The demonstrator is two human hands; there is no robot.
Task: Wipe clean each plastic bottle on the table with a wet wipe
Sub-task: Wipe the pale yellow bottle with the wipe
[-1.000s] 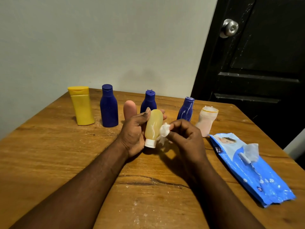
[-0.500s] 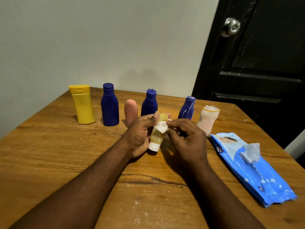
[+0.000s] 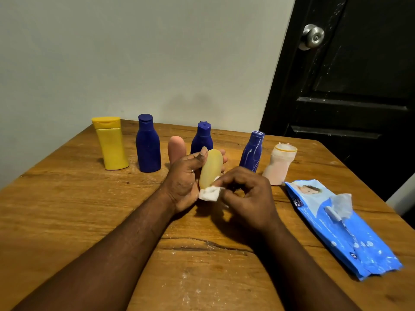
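- Head view puts your left hand (image 3: 185,178) wrapped around the pale yellow bottle (image 3: 210,168), thumb on the front, fingertips showing past its far side; it is held off the wooden table (image 3: 67,209), tilted with its cap end down toward you, probably so the lower part faces the wipe.
- Your right hand (image 3: 246,194) has its fingers curled in, pinching a small folded wet wipe (image 3: 209,194) against the bottle's cap end, just beside the left palm. The small fold likely gives you a firm pad for rubbing around the cap.
- Beyond your left hand stand the yellow flip-top bottle (image 3: 111,143), a dark blue bottle (image 3: 148,143), a pink bottle (image 3: 177,148) partly hidden by your knuckles, and a second dark blue bottle (image 3: 202,138).
- Beyond your right hand stand a streaked blue bottle (image 3: 252,151) and a pale pink bottle (image 3: 278,164). The row probably keeps those six waiting; the white streaks suggest that one needs wiping.
- To the right of your right hand lies the blue wet wipe pack (image 3: 350,230), its flap up with a wipe poking out, within easy reach for a fresh sheet.
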